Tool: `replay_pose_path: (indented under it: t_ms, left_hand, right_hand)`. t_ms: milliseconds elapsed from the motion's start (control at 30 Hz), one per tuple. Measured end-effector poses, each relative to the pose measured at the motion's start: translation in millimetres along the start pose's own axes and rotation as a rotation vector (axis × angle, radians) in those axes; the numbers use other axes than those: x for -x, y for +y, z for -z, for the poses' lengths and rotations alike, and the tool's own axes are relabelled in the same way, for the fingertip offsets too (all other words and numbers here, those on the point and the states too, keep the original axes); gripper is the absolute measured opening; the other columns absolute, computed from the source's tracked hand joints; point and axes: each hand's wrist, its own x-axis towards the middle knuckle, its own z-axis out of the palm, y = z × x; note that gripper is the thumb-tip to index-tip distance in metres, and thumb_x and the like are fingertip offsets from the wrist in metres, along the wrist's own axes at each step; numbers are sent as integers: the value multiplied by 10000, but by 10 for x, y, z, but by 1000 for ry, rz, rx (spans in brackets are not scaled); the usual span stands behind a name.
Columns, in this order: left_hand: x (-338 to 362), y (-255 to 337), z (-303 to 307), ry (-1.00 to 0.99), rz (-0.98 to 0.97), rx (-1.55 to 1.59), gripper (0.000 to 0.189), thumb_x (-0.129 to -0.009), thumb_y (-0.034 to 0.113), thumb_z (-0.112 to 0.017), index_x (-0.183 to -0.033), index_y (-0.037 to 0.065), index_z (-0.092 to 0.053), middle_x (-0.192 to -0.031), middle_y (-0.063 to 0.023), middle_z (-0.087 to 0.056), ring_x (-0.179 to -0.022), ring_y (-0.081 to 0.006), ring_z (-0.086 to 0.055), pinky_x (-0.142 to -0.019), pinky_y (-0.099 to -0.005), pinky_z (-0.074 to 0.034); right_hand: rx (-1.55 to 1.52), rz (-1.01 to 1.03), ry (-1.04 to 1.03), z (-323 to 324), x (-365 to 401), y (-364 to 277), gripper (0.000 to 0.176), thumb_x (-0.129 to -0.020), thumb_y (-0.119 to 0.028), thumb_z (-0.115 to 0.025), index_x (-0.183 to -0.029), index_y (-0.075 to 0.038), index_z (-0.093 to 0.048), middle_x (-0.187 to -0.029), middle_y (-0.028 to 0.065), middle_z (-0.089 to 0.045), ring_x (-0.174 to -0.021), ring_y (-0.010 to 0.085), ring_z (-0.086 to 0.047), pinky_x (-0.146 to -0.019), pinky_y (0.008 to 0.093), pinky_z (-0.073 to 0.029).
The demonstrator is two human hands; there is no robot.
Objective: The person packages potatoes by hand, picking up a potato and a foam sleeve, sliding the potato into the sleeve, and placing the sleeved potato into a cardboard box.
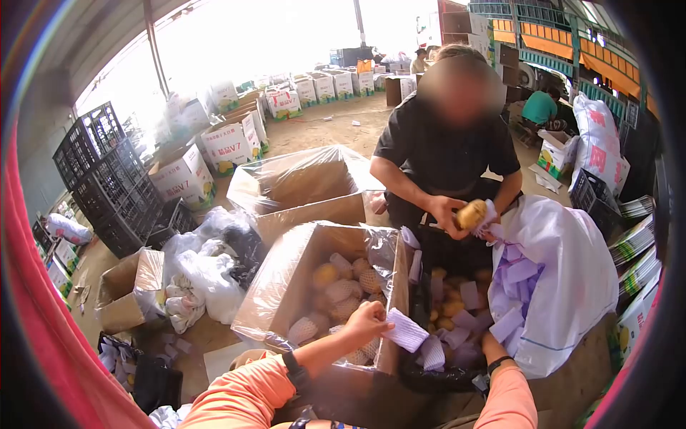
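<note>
My left hand is closed on a pale purple foam sleeve, above the near right edge of a cardboard box lined with clear plastic. Inside that box lie several net-wrapped yellow fruits. My right hand reaches down into a dark crate holding loose yellow fruits and foam sleeves; its fingers are hidden. Right of it, a white sack stands open, full of purple foam sleeves. Across from me, a person in a black shirt holds a yellow fruit and a foam sleeve.
An empty plastic-lined box stands behind the fruit box. Left are white plastic bags, a small open carton and stacked black crates. Printed cartons line the back. Another person in green crouches at the far right.
</note>
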Motion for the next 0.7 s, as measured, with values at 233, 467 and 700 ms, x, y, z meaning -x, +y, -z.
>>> replay_pose_path:
  t_ms: [233, 467, 700]
  left_hand:
    - [-12, 81, 80, 48, -154, -251, 280, -694, 240, -742, -742, 30, -562, -774, -119, -538, -702, -246, -538, -612, -378, -445]
    - [116, 142, 226, 190, -193, -109, 219, -742, 153, -666, -882, 43, -537, -744, -132, -601, -648, -249, -597, -623, -402, -475]
    - [352, 330, 256, -405, -241, 821, 569, -885, 223, -598, -1370, 136, -315, -1263, -93, -445, -1157, -186, -460, -988, -336, -381]
  right_hand:
    - [-281, -300, 188, 1162, 525, -476, 586, -578, -348, -775, -1041, -59, -563, -1141, 194, -509, -1035, 352, -534, -877, 420, -454]
    - [-1215, 196, 456, 2577, 888, -1553, 579, -699, -313, -758, -1119, -5, -508, -998, 95, -582, -886, 186, -583, -732, 298, -490]
    - [-1401, 325, 265, 2391, 1147, -2418, 616, -732, -225, -772, -1190, 19, -441, -1043, 81, -572, -892, 129, -584, -695, 245, -505]
